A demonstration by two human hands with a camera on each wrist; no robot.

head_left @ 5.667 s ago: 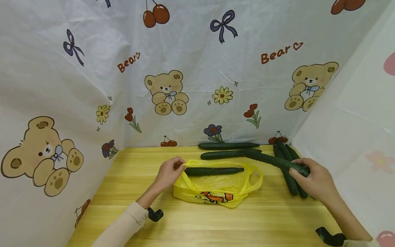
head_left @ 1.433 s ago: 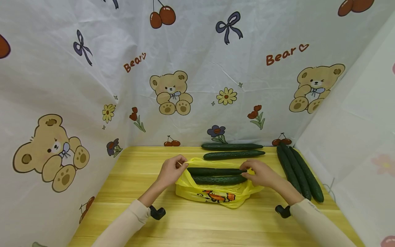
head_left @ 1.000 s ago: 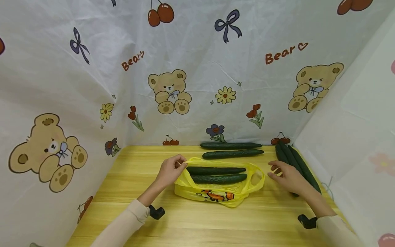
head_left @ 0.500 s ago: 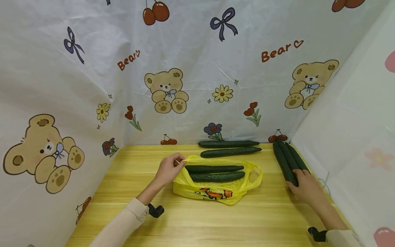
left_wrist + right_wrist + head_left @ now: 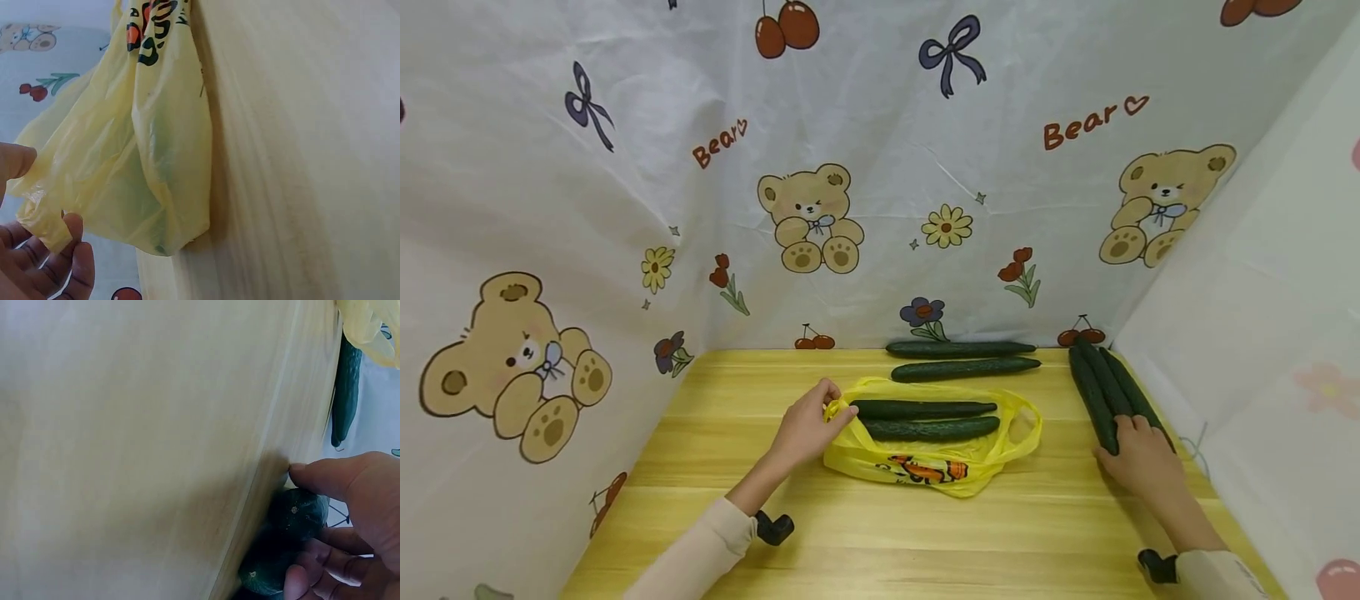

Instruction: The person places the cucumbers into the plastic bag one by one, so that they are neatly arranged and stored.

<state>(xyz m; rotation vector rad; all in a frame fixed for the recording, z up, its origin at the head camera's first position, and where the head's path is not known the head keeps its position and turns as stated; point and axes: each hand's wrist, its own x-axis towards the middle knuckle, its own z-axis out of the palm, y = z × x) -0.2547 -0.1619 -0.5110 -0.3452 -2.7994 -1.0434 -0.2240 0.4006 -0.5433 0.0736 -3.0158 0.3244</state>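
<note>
At eight and four o'clock from the yellow bag (image 5: 865,468), black fittings (image 5: 775,528) are worn at both wrists, above the wooden tabletop (image 5: 865,546). At three o'clock, the near end of the leftmost cucumber (image 5: 1092,396) in a trio is gripped by the right hand (image 5: 1144,462), with the thumb on one side and curled fingers on the other. At nine o'clock, the bag's edge is pinched between thumb and curled fingers of the left hand (image 5: 805,427). Inside the open bag, two bagged cucumbers (image 5: 936,430) are laid side by side. The trio is stretched toward two o'clock. Just past twelve o'clock, two rear cucumbers (image 5: 966,369) are placed before the bear-printed backdrop (image 5: 880,150).
</note>
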